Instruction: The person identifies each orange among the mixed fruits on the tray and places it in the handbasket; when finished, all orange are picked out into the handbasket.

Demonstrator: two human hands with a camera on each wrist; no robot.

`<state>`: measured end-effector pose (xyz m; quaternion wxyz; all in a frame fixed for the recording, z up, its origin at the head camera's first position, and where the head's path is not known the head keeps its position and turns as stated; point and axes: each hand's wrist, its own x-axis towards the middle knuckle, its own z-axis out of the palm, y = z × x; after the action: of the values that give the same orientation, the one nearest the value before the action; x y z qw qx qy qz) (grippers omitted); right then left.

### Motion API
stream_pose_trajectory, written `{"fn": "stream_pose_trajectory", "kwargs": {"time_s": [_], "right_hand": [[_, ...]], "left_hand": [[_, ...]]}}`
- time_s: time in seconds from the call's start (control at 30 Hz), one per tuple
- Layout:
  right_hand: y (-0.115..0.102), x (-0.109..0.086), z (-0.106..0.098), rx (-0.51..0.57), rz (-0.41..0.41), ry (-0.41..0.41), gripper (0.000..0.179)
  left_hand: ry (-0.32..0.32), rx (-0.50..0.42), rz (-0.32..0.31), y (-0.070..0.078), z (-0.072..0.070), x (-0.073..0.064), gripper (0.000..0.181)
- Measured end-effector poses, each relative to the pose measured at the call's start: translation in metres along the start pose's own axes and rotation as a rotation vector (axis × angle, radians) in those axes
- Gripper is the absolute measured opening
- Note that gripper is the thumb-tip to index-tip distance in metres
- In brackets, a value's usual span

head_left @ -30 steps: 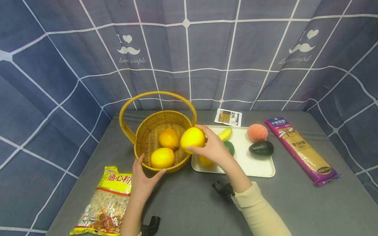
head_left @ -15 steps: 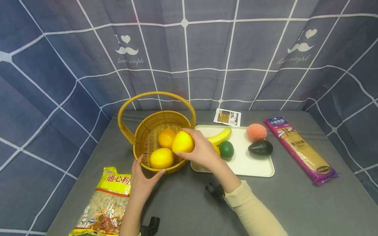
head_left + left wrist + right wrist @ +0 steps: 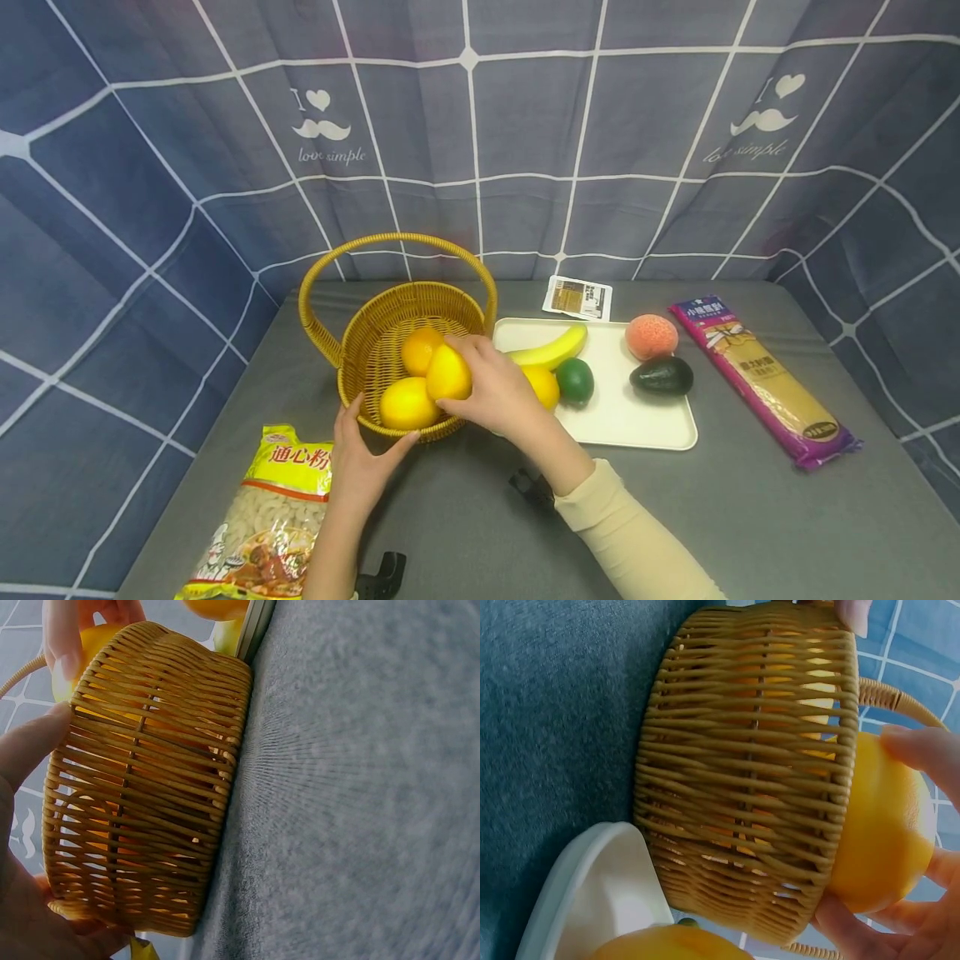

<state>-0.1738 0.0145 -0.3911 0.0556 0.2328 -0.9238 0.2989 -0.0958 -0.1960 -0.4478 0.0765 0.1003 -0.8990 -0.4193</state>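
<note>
A round yellow fruit (image 3: 450, 372) is gripped in my right hand (image 3: 495, 390), partly below the near right rim of the wicker basket (image 3: 360, 333). In the right wrist view this yellow fruit (image 3: 881, 825) shows at the rim, with fingers round it. Inside the basket lie an orange (image 3: 422, 350) and another yellow fruit (image 3: 408, 403), close to the held one. My left hand (image 3: 367, 458) holds the basket's near left side. In the left wrist view its thumb (image 3: 37, 742) presses the rim, while the other fingers reach round the side.
Right of the basket, a white tray (image 3: 615, 425) bears a banana (image 3: 555, 348), a yellow fruit (image 3: 543, 387), a green fruit (image 3: 575, 382), an avocado (image 3: 662, 376) and a peach-coloured fruit (image 3: 652, 337). Nearby lie a macaroni bag (image 3: 270, 517), a noodle pack (image 3: 761, 375) and a small packet (image 3: 577, 297).
My right hand has carried the yellow fruit left and slightly down, from above the tray's edge into the basket's opening. My left hand stays on the basket.
</note>
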Motion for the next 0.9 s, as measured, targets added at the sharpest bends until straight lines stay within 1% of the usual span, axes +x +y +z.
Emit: {"fn": "stream_pose_trajectory", "kwargs": {"time_s": [0.17,0.33,0.53,0.7,0.9], "right_hand": [[-0.0023,-0.0010,0.0031,-0.039,-0.003,-0.002,0.081],[-0.0032,-0.0021,0.0031,-0.030,0.000,0.004,0.082],[-0.0023,-0.0026,0.0032,-0.034,0.020,-0.015,0.085],[-0.0002,-0.0031,0.0037,-0.028,0.029,-0.022,0.083],[0.0015,-0.0047,0.0033,-0.007,0.030,-0.008,0.081]], "left_hand": [[-0.002,0.005,0.000,0.0008,-0.0008,-0.0008,0.102],[-0.004,0.005,-0.002,0.0007,-0.0008,-0.0005,0.103],[-0.005,0.004,-0.002,0.0007,-0.0004,0.0000,0.102],[-0.002,0.002,-0.002,0.0006,-0.0006,0.0000,0.102],[0.001,-0.001,0.005,-0.0001,0.0002,0.0002,0.102]]}}
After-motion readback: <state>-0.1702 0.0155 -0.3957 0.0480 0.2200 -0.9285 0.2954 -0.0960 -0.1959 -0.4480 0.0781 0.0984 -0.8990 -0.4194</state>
